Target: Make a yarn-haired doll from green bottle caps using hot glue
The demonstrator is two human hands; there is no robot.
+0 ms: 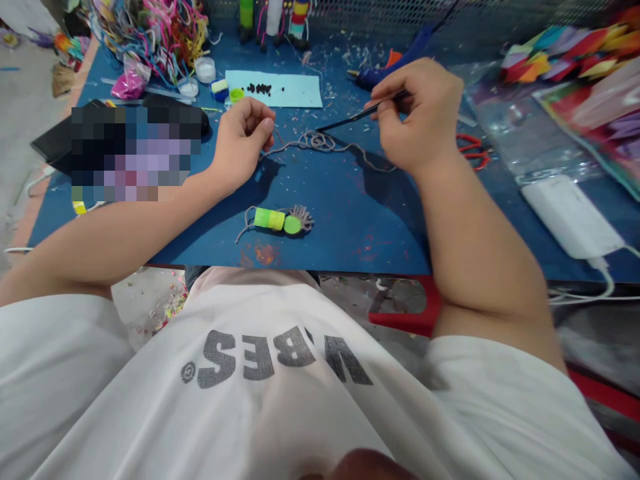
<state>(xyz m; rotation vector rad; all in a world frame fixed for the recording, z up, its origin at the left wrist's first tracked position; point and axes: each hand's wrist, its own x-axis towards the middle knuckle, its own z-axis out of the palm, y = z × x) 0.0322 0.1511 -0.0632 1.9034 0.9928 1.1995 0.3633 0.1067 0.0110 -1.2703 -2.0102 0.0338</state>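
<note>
My left hand (245,137), fingers pinched together, holds one end of a grey yarn (317,141) above the blue table. The yarn lies in loose loops between my hands, and its other end trails right under my right hand (417,113). Closed in that hand is a thin black pointed tool (350,120), its tip touching or just above the loops; I cannot tell its exact kind. Nearer my body lies a small green and yellow figure (273,220) with a grey yarn fringe at one end and loose strands at the other.
Behind my hands are a light blue card (300,90) with small black beads, a blue glue gun (400,63) and a tangle of coloured yarn (155,33). Red-handled scissors (473,150) lie beyond my right forearm. A white power adapter (573,215) is at right.
</note>
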